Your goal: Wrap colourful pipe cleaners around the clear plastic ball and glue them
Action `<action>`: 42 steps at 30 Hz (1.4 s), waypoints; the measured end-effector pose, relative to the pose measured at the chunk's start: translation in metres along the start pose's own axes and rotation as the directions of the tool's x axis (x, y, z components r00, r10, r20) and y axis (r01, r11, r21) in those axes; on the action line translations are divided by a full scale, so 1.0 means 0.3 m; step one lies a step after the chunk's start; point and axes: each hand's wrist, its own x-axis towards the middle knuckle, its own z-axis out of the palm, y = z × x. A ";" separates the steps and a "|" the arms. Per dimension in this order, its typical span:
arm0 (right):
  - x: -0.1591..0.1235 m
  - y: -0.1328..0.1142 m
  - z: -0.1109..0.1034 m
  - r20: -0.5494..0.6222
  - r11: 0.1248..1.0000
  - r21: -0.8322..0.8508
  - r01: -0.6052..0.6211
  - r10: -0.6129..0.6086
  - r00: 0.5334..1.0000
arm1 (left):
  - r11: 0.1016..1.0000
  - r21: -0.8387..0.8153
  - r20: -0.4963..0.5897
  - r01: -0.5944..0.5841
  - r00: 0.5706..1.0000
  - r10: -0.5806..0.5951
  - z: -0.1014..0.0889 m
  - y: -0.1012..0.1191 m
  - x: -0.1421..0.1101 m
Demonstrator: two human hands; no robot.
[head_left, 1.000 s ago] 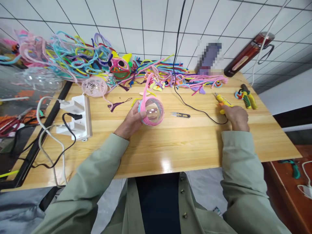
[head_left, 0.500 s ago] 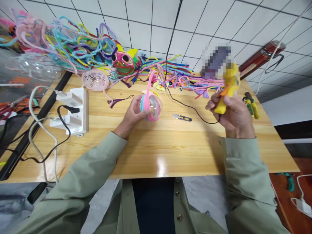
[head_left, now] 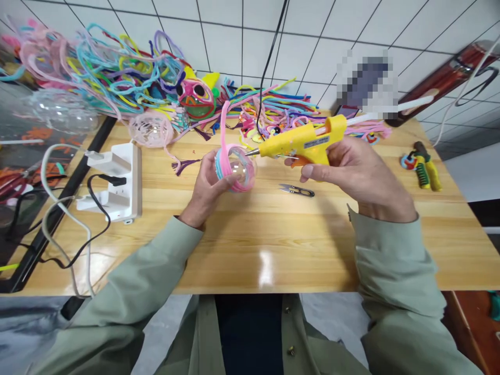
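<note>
My left hand [head_left: 207, 187] is closed around a clear plastic ball [head_left: 237, 167] wrapped with pink and blue pipe cleaners, one pink end sticking up. It holds the ball just above the wooden table [head_left: 273, 234]. My right hand [head_left: 351, 172] grips a yellow hot glue gun [head_left: 304, 143], finger at the orange trigger. The gun's metal nozzle points left and touches or nearly touches the ball's upper right side. A white glue stick juts from the gun's back.
Small thread snips [head_left: 297, 190] lie under the gun. A white power strip [head_left: 113, 190] with plugged cables sits at left. A heap of coloured pipe cleaners [head_left: 128, 83], a wrapped pink ball [head_left: 151, 129] and a colourful mask line the back. Pliers [head_left: 425, 169] lie at right.
My right hand lifted the glue gun from the table at right, swung it left and levelled its nozzle at the ball. The left hand kept holding the ball.
</note>
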 end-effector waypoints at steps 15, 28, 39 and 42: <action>0.014 0.062 0.051 0.060 0.999 -0.047 0.016 -0.013 0.998 | 0.991 0.097 -0.034 -0.096 0.994 0.100 0.002 -0.002 -0.008; 0.009 0.051 0.069 0.047 0.997 -0.070 0.021 -0.018 0.999 | 0.992 0.084 -0.007 -0.098 0.995 0.099 0.002 -0.008 -0.010; 0.002 0.071 0.056 0.011 0.977 -0.207 0.039 -0.038 0.999 | 0.994 0.079 -0.007 -0.079 0.997 0.080 0.004 -0.007 -0.010; 0.001 0.067 0.056 0.012 0.984 -0.176 0.041 -0.040 0.999 | 0.995 0.073 -0.006 -0.073 0.997 0.073 0.007 -0.001 -0.014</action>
